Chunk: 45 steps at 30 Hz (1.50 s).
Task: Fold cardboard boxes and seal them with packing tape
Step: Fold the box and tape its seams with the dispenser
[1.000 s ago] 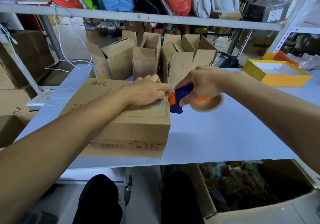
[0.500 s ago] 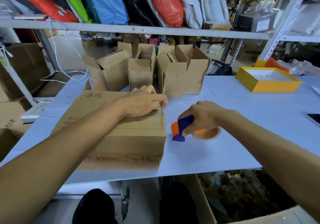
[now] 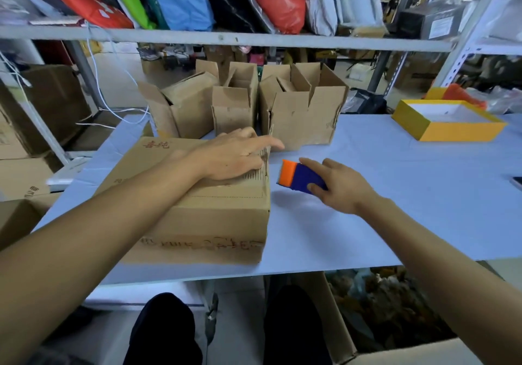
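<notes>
- The left hand (image 3: pixel 234 157) lies palm down on the top of the closed cardboard box (image 3: pixel 197 203), its fingers (image 3: pixel 271 142) straight and spread, the tips reaching the box's right top edge; it presses and grips nothing.
- The right hand (image 3: pixel 339 186) rests on the blue and orange tape dispenser (image 3: pixel 300 179); its fingers lie along the blue body and the thumb touches the near side, loosely bent, so I cannot tell whether they truly grip it or only rest there.
- The dispenser sits on the pale blue surface (image 3: pixel 409 195) just beside the box's right side, between the two hands, orange end toward the left fingers.
- The closed box under the left fingers stands at the near left part of the surface, red printing on its top and front face.
- Beyond the left fingertips stand three open boxes (image 3: pixel 302 116) in a row, flaps up, close together.
- Well beyond the right hand, at the far right of the surface, lies a shallow yellow tray (image 3: pixel 449 131) with a white inside.
- Above them a metal shelf (image 3: pixel 254 40) carries coloured bags.
- Below the surface's near edge, under the right forearm, an open carton (image 3: pixel 347 345) holds brown scraps.
</notes>
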Tool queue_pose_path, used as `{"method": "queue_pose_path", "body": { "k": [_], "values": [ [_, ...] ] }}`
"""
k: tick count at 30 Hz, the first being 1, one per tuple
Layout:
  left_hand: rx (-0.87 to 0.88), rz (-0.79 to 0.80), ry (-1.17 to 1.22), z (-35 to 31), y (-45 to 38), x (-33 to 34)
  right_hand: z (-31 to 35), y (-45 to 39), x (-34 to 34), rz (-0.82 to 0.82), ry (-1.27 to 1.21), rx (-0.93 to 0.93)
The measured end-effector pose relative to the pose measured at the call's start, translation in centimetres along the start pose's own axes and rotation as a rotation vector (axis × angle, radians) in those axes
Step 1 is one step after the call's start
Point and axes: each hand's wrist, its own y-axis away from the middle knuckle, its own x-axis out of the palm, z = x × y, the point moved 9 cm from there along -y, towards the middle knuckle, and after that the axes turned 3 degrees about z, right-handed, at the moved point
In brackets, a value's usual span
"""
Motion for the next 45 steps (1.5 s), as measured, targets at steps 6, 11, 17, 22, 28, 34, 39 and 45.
{"method": "queue_pose_path", "body": {
  "k": [6,11,17,22,28,34,39,45],
  "values": [
    [-0.169,-0.088,-0.183,-1.4,2.3,-1.1,1.0,0.2,3.6,-0.101,-0.072,-0.011],
    [-0.403,-0.164,-0.165,-1.7,5.9,1.0,2.8,0.8,-0.2,-0.335,-0.088,-0.145],
    [-0.249,-0.116,-0.027,-0.1,9.0,0.4,12.4,-0.1,-4.5,-0.370,-0.206,-0.575],
    [-0.198,-0.158,0.018,3.6,13.9,-0.9,17.6,-1.0,-2.5,-0.345,-0.228,-0.657],
    [-0.249,-0.142,0.035,8.2,17.8,-1.5,22.8,-0.8,-1.9,-0.466,-0.230,-0.719],
    [-0.292,-0.266,-0.147,8.6,19.5,-1.3,24.6,-1.7,-1.0,-0.602,-0.293,-0.482],
    [-0.310,-0.299,-0.290,9.2,19.0,-0.9,24.9,-1.9,-0.7,-0.690,-0.252,-0.487],
    [-0.302,-0.334,-0.359,9.0,18.8,-0.9,24.9,-1.6,0.2,-0.703,-0.126,-0.534]
  ]
}}
